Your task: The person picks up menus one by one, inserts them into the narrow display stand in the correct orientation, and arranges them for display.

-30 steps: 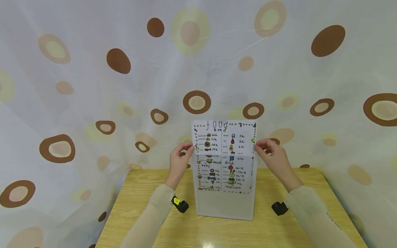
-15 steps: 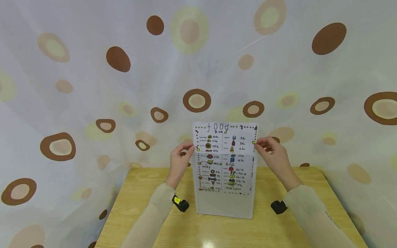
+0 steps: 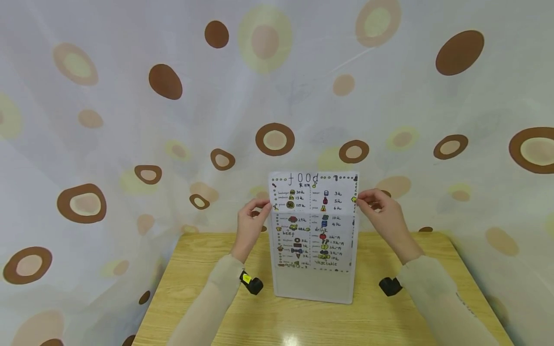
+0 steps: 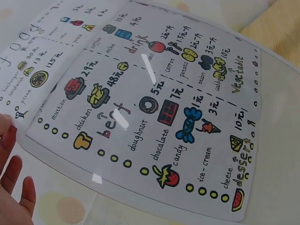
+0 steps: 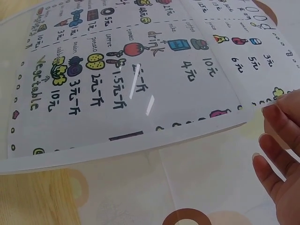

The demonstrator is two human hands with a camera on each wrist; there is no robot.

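A hand-drawn food menu sheet (image 3: 313,192) stands partly inside a clear plastic sleeve (image 3: 313,283) that rests upright on the wooden table (image 3: 190,288). My left hand (image 3: 255,217) pinches the sheet's left edge, and my right hand (image 3: 373,205) pinches its right edge, both at the sleeve's top. The left wrist view shows the menu (image 4: 154,112) under the glossy sleeve, with my left fingers (image 4: 11,183) at the lower left. In the right wrist view my right fingers (image 5: 281,140) hold the paper's edge (image 5: 269,101) beside the sleeve's opening.
A white curtain with brown and yellow spots (image 3: 164,84) hangs close behind the table and around its sides. Wrist cameras (image 3: 252,284) sit on both forearms, near the tabletop.
The menu sheet has slid a little further down into the sleeve, so less of it shows above the opening. Both hands keep their hold at the edges.
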